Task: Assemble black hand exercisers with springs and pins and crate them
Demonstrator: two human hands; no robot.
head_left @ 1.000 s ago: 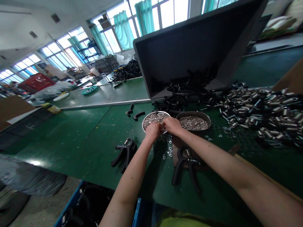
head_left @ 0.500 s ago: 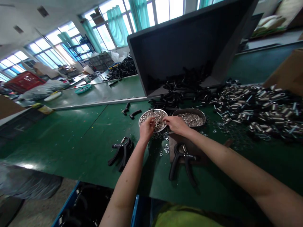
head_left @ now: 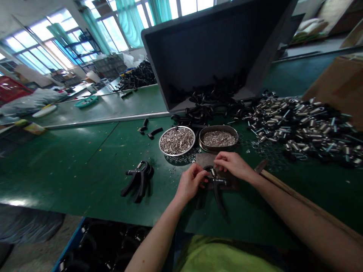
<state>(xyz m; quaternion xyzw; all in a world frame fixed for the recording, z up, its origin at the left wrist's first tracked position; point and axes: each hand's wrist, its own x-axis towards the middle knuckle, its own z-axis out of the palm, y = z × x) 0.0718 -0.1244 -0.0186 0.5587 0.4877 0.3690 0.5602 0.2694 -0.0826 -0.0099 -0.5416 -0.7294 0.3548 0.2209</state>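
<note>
Steadying side: the left hand (head_left: pixel 189 183) has its thumb and fingers bunched at the left side of the black spring grip (head_left: pixel 217 198), probably to keep it from turning; whether they clasp it or a small part cannot be told.
Spring side: the right hand (head_left: pixel 234 164) hovers just right of the coil, thumb and index finger bent towards each other; whether anything is pinched there cannot be told.
Metal plate (head_left: pixel 202 160): lies under the grip's near-centre position, its hinge end over the plate and a handle reaching past the near edge, likely for a firm backing.
Round dish (head_left: pixel 170 154): full of small metal pins, on the far side of the left hand, seemingly for short reaches; the oval tin (head_left: pixel 219 128) stands just right of it.
Washers (head_left: pixel 181 159): scattered at the dish's near edge, perhaps for easy picking.
Hammer (head_left: pixel 261 165): head near the plate, shaft under or beside the right forearm, apparently within reach.
Other grips (head_left: pixel 138 182): grouped to the left, apart from the working spot.
Changed since the earlier frame: both hands have left the dish and come nearer, to the grip; the dish now shows uncovered, and the whole view has shifted.
</note>
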